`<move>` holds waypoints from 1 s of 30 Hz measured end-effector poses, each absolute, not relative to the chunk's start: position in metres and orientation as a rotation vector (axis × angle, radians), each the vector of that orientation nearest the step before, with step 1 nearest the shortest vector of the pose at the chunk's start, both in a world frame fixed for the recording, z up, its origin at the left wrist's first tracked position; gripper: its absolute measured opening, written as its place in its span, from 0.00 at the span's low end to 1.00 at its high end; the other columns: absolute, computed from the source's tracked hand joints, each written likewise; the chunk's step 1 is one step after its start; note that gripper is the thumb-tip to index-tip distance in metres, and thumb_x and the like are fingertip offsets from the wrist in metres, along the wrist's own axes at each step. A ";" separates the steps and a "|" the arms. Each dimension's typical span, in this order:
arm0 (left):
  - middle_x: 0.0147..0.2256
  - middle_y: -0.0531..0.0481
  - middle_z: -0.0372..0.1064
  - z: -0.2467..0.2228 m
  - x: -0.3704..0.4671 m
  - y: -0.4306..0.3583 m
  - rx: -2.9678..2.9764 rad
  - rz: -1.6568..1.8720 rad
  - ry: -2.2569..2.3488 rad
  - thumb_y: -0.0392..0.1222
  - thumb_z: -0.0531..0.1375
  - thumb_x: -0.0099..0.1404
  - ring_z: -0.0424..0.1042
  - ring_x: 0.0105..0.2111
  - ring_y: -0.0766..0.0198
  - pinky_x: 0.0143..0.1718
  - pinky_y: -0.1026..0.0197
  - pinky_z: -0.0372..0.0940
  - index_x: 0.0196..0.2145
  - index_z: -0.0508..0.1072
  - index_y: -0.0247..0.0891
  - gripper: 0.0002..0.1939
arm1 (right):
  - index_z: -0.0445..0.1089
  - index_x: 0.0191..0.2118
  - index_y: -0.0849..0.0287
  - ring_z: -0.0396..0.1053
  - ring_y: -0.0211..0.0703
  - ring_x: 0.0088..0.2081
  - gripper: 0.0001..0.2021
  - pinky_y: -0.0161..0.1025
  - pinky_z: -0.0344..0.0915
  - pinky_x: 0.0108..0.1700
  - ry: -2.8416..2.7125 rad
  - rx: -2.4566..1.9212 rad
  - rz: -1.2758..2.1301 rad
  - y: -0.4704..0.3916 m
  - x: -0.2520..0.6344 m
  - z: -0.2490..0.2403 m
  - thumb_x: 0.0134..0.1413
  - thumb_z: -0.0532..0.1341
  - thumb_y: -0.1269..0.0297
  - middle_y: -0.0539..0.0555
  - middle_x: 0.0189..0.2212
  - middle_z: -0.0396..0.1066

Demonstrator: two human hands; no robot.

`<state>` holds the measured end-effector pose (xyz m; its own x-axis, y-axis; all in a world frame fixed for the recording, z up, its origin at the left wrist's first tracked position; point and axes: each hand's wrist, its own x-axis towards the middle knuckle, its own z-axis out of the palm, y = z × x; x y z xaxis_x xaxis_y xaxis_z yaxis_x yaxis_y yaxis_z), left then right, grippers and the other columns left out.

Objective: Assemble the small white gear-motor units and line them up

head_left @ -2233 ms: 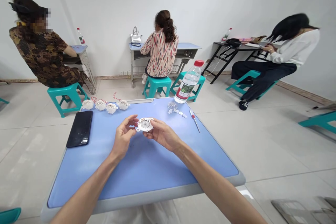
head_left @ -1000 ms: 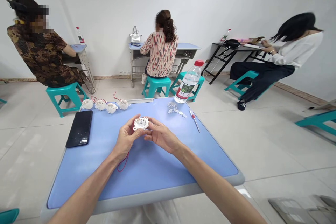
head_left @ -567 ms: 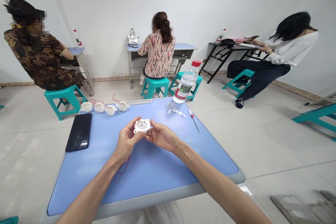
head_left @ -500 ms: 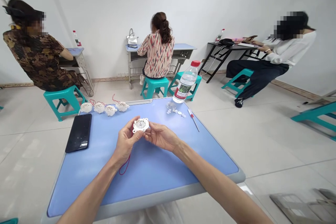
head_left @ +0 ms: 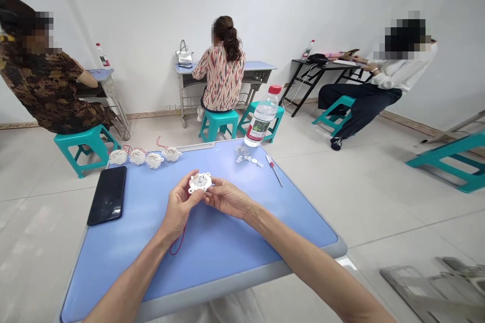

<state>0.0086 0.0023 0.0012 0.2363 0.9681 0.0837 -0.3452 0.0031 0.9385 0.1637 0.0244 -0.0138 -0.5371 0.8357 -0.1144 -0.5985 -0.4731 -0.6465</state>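
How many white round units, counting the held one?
5: the held unit, between the left hand and right hand; the leftmost unit, second unit, third unit and rightmost unit, at the desk's far left.

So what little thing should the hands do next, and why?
Maybe the right hand could gently press the round middle of the white part, I think. That middle faces up, uncovered. The left hand grips one side, and the right fingers are at the other, close by.
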 end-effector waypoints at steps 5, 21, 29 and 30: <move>0.49 0.45 0.70 -0.003 0.011 0.004 1.070 1.209 0.769 0.41 0.64 0.58 0.68 0.49 0.58 0.52 0.57 0.60 0.54 0.67 0.39 0.27 | 0.69 0.42 0.62 0.70 0.32 0.30 0.16 0.30 0.70 0.35 -0.703 -0.599 2.039 0.026 0.164 -0.014 0.45 0.68 0.74 0.51 0.32 0.72; 0.46 0.45 0.71 -0.014 0.014 0.008 0.981 1.231 0.727 0.40 0.65 0.58 0.70 0.42 0.62 0.48 0.57 0.62 0.52 0.68 0.37 0.24 | 0.67 0.40 0.62 0.67 0.32 0.22 0.19 0.29 0.61 0.21 -1.351 -0.989 1.619 0.032 0.174 -0.009 0.48 0.65 0.53 0.50 0.25 0.72; 0.48 0.46 0.70 -0.018 0.014 0.008 0.969 1.223 0.793 0.41 0.65 0.57 0.68 0.47 0.60 0.49 0.58 0.60 0.53 0.68 0.39 0.26 | 0.73 0.34 0.58 0.69 0.44 0.36 0.07 0.43 0.66 0.39 -2.041 -1.304 0.461 0.063 0.236 0.015 0.55 0.57 0.70 0.54 0.32 0.74; 0.49 0.46 0.70 -0.019 0.014 0.008 0.968 1.221 0.797 0.41 0.65 0.56 0.68 0.47 0.60 0.49 0.59 0.60 0.53 0.68 0.39 0.26 | 0.74 0.33 0.57 0.68 0.47 0.39 0.08 0.45 0.65 0.43 -2.101 -1.308 0.247 0.071 0.249 0.016 0.55 0.57 0.72 0.55 0.34 0.74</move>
